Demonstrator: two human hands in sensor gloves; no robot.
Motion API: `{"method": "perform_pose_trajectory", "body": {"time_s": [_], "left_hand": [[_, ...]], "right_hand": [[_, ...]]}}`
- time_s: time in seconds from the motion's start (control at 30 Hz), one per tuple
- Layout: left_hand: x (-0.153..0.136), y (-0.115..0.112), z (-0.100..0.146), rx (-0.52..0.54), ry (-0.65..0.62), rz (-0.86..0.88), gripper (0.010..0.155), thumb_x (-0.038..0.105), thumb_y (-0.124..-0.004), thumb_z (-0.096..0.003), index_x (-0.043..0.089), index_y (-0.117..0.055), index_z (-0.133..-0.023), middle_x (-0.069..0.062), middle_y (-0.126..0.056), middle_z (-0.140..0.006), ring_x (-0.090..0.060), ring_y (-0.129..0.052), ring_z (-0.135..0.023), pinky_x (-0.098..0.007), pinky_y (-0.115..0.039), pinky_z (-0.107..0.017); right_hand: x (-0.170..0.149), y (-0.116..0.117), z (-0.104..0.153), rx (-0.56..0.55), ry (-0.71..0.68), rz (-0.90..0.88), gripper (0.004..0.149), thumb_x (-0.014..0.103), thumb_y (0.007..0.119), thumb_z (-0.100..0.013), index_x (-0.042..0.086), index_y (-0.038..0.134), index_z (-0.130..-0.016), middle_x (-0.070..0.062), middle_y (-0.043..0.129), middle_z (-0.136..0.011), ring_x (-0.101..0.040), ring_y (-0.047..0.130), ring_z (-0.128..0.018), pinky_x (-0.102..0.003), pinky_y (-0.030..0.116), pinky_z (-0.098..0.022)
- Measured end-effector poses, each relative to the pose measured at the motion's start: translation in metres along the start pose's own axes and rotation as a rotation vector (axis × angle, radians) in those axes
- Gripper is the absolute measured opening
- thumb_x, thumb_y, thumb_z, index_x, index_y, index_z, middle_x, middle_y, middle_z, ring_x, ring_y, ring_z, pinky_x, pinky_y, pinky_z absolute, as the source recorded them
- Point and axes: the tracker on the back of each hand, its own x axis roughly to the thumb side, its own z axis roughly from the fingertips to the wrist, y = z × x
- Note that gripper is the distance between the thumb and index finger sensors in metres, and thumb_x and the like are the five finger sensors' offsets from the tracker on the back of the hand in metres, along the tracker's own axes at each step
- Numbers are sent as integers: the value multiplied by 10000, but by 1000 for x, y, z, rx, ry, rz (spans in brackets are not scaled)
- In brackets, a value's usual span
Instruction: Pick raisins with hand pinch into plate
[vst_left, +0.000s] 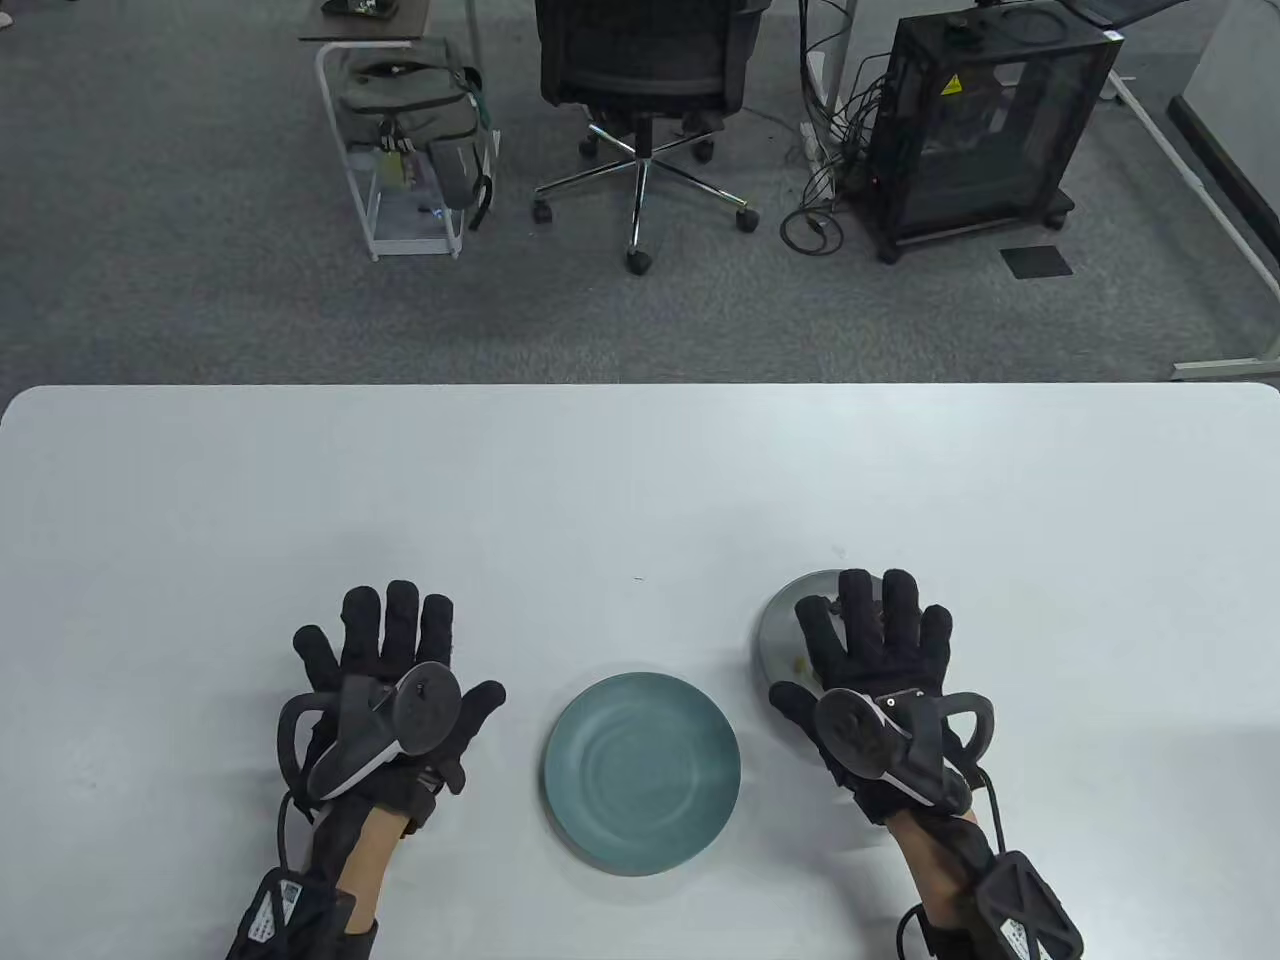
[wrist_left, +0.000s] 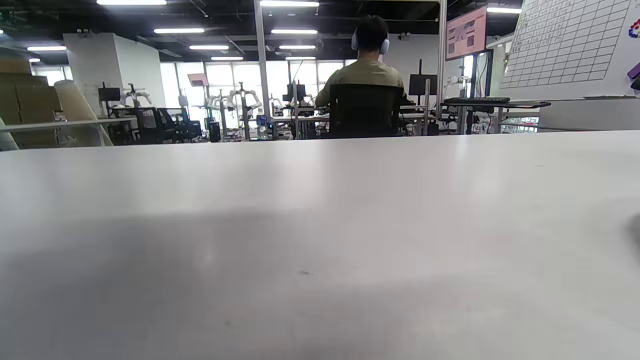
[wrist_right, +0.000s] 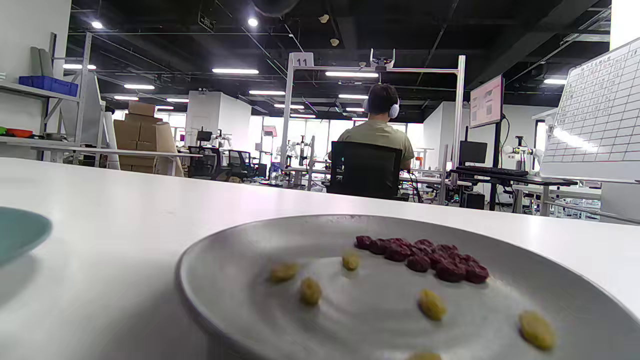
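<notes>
An empty teal plate (vst_left: 642, 772) sits on the white table (vst_left: 640, 480) between my hands; its edge shows in the right wrist view (wrist_right: 20, 232). A grey plate (vst_left: 785, 615) lies under my right hand (vst_left: 872, 640), which hovers over it with fingers spread. In the right wrist view the grey plate (wrist_right: 250, 250) holds several yellow-green raisins (wrist_right: 310, 291) and a cluster of dark red pieces (wrist_right: 425, 257). My left hand (vst_left: 385, 640) lies flat and open on the table, left of the teal plate, holding nothing. No fingers show in either wrist view.
Beyond the table's far edge stand an office chair (vst_left: 640, 100), a white cart with a bag (vst_left: 410, 140) and a black cabinet (vst_left: 985, 120) on the carpet. The left wrist view shows bare table top (wrist_left: 320, 240).
</notes>
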Motion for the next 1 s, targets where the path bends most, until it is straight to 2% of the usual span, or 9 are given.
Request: {"method": "perform_pose_trajectory", "body": {"time_s": [0.23, 0.43, 0.7, 0.87, 1.0], "left_hand": [[5, 3, 2, 13, -17, -27, 905, 813, -455, -459, 256, -162, -1109, -106, -79, -1206, -523, -77, -1108, -838, -101, -640], [8, 3, 2, 8, -23, -29, 905, 809, -471, -460, 253, -177, -1111, -109, -89, -1205, -525, -96, -1108, -838, -104, -640], [9, 1, 1, 6, -26, -28, 916, 815, -495, -461, 250, -179, -1109, -116, -97, -1203, -528, -121, -1108, -842, -116, -641], [10, 1, 2, -10, -37, 6, 952, 834, -553, -453, 265, -148, -1099, -126, -81, -1194, -565, -127, -1094, -904, -152, -594], [9, 0, 2, -13, -33, 29, 957, 843, -549, -452, 270, -131, -1095, -123, -70, -1193, -584, -100, -1082, -929, -129, -558]], "right_hand": [[-3, 0, -1, 24, 25, -6, 836, 735, 547, -406, 312, 364, -1103, -125, 240, -1229, -525, 194, -1078, -751, 332, -722], [-16, -4, -3, -12, 80, -29, 825, 729, 569, -410, 299, 410, -1096, -158, 346, -1213, -512, 360, -1080, -714, 459, -726], [-49, -1, -5, 12, 200, -63, 824, 721, 583, -415, 287, 411, -1094, -168, 382, -1201, -504, 419, -1070, -694, 508, -719], [-75, 2, -5, 8, 302, -120, 811, 712, 592, -419, 271, 445, -1084, -167, 430, -1188, -498, 461, -1061, -686, 529, -713], [-95, 8, -3, 30, 380, -161, 804, 706, 596, -421, 249, 468, -1070, -169, 450, -1176, -497, 485, -1050, -679, 547, -706]]}}
